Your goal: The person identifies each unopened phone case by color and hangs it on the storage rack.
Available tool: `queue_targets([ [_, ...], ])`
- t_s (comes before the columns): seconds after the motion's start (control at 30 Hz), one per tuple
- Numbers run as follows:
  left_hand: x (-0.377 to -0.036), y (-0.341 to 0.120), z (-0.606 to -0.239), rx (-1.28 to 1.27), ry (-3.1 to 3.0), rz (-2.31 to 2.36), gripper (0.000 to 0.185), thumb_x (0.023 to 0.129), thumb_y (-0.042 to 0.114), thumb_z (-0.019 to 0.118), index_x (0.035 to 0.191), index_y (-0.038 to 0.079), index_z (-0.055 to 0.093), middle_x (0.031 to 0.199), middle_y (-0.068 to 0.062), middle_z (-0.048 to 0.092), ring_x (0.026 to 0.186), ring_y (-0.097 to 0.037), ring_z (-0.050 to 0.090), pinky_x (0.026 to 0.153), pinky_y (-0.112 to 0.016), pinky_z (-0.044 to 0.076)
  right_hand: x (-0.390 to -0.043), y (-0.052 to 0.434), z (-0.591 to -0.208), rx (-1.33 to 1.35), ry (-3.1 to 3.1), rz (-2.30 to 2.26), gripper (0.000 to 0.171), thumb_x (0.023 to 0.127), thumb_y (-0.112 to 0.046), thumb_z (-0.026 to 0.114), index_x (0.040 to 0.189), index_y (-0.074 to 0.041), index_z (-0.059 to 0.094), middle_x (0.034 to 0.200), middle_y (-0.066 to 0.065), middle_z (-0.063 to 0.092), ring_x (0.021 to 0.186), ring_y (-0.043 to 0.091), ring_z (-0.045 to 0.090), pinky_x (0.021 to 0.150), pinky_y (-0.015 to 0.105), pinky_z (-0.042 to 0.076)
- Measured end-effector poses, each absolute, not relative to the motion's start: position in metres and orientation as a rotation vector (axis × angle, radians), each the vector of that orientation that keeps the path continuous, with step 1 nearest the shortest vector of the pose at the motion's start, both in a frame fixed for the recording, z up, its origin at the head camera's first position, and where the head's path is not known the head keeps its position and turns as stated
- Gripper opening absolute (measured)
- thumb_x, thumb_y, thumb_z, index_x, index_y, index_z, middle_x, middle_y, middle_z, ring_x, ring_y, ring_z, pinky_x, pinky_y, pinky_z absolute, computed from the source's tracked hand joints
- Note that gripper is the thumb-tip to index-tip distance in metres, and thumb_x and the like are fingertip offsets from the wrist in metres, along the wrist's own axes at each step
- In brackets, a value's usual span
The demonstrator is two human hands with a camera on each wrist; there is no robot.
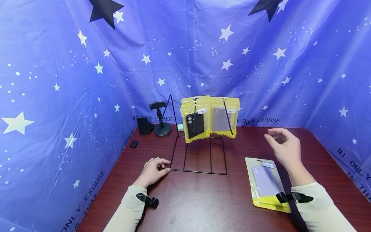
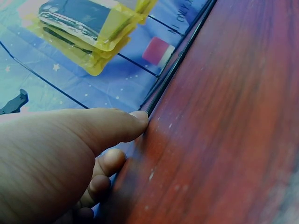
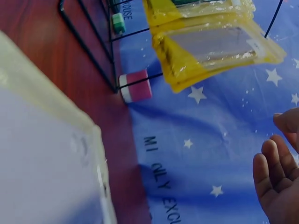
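A black wire display rack [image 1: 198, 171] stands on the table, carrying yellow-edged pouches with phone cases. One front pouch [image 1: 195, 124] shows a black phone case; the pouch beside it [image 1: 222, 119] shows a lilac one. My left hand [image 1: 151, 172] holds the rack's front left corner between thumb and index finger; in the left wrist view the thumb [image 2: 133, 122] lies at the wire. My right hand [image 1: 285, 146] hovers at the right with loosely curved fingers and nothing in them. Below it, another pouch with a lilac phone case [image 1: 268, 180] lies flat on the table.
A black phone stand [image 1: 162, 129] and a dark upright block [image 1: 143, 125] stand at the back left, with a small black item [image 1: 134, 144] in front. A pink-and-white block [image 3: 135, 86] and a green one [image 3: 118, 23] sit behind the rack. Starry blue cloth surrounds the table.
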State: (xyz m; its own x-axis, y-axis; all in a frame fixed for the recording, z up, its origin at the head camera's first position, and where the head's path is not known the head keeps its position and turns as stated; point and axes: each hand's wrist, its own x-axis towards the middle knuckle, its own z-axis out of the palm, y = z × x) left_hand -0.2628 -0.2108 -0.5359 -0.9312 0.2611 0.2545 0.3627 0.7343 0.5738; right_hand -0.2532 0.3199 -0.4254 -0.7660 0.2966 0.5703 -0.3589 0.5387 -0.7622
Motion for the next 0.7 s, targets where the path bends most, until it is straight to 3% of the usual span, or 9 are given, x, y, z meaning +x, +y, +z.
queue_targets([
  [0.53,-0.263,-0.211,-0.537,-0.507,-2.783,-0.967,0.026,0.088,0.031,0.086,0.113,0.031,0.079,0.084,0.014,0.057,0.083,-0.01,0.051,0.088,-0.042,0.034,-0.232,0.353,-0.469,0.092,-2.381,1.12,0.025,0.094,-0.02,0.081,0.114,-0.006,0.075,0.089,-0.008,0.071,0.073,0.002,0.061,0.063,0.015,0.046],
  [0.7,-0.263,-0.211,-0.536,-0.504,-2.785,-0.964,0.026,0.088,0.032,0.086,0.113,0.03,0.079,0.084,0.013,0.058,0.085,-0.011,0.051,0.087,-0.041,0.034,-0.23,0.365,-0.482,0.083,-2.463,1.106,0.028,0.096,-0.02,0.08,0.117,-0.003,0.074,0.099,0.005,0.074,0.076,0.0,0.061,0.064,0.015,0.047],
])
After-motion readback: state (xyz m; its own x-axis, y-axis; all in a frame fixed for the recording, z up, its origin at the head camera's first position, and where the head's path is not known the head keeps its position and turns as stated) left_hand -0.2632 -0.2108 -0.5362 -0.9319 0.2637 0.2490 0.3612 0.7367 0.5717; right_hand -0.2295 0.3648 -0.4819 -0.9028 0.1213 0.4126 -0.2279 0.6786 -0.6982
